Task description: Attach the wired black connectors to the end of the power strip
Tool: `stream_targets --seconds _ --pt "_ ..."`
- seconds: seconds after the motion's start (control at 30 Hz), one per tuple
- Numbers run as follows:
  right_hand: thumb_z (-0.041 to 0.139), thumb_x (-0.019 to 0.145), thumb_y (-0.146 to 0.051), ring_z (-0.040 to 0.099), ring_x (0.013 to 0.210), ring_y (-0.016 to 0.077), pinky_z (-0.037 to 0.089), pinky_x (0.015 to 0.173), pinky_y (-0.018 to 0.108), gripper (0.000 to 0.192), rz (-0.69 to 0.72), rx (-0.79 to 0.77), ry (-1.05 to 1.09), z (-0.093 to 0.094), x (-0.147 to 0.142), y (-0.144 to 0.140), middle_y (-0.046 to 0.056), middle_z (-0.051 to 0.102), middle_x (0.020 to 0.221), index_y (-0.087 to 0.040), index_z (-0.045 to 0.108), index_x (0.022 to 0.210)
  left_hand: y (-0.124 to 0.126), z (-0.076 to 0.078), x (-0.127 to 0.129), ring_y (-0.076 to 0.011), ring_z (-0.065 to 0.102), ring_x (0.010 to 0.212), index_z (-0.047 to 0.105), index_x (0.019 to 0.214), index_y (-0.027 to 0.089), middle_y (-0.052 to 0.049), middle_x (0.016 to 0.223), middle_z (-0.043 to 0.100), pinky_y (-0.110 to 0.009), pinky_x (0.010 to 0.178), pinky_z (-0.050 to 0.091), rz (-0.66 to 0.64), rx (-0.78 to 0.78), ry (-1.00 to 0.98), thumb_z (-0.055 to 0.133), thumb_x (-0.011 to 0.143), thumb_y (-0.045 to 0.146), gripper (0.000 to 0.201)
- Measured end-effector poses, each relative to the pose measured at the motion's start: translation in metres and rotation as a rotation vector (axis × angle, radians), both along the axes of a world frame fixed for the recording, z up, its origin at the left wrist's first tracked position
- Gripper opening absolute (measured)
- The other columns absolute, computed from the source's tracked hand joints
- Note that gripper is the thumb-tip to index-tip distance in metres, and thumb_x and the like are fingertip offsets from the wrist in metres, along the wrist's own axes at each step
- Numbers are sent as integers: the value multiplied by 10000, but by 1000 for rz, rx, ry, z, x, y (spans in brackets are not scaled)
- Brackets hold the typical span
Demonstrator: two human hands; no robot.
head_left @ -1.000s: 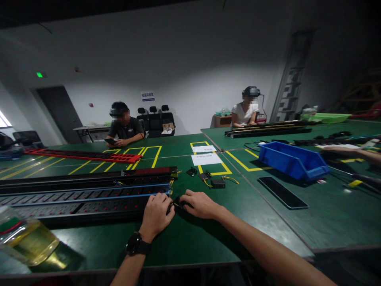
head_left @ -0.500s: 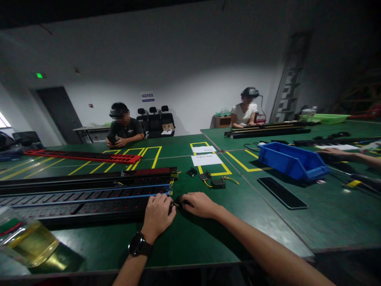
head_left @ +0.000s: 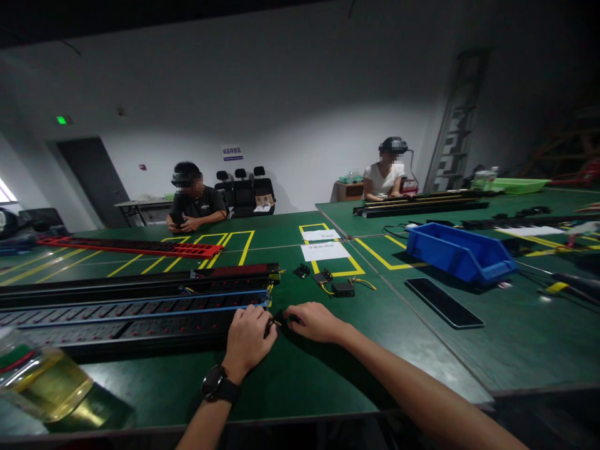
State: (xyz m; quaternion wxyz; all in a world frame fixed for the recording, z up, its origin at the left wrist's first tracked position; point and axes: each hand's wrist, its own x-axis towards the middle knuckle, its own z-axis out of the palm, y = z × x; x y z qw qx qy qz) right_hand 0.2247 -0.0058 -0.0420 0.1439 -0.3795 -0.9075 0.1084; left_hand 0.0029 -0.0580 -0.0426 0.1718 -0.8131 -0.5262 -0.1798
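Observation:
My left hand [head_left: 248, 340], with a black watch on the wrist, grips the right end of a long black power strip [head_left: 117, 319] lying on the green table [head_left: 300, 381]. My right hand [head_left: 313, 321] meets it from the right, and its fingers pinch a small black part with yellow wires [head_left: 280, 319] at the strip's end. Both hands rest on the table, almost touching. Just beyond them lie small black parts with yellow wires [head_left: 343, 289].
A second black strip [head_left: 140, 282] lies behind the first, and a red one [head_left: 135, 245] farther back. A blue bin [head_left: 462, 253] and a black phone [head_left: 444, 302] are at right. A yellow-liquid bottle [head_left: 40, 381] stands near left. Two people sit across.
My hands have barely shifted. The other person's hand and arm at the far right edge have pulled back out of view.

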Motion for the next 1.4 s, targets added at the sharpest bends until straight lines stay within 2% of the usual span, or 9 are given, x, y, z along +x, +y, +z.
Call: stream_targets --seconds 1.1,1.4 --pt "592 965 -336 723 908 215 443 756 269 291 -7 -26 -9 -2 -1 3 34 778 990 -284 716 1222 1 -2 1 -260 623 916 686 854 212 -53 901 712 -425 831 401 20 27 -26 603 924 267 122" --pt "597 962 -343 729 895 217 436 738 273 277 -2 -19 12 -1 0 4 23 780 943 -288 729 1200 0 -1 2 -262 624 905 686 844 213 -46 894 710 -428 825 401 20 47 -32 610 915 258 113"
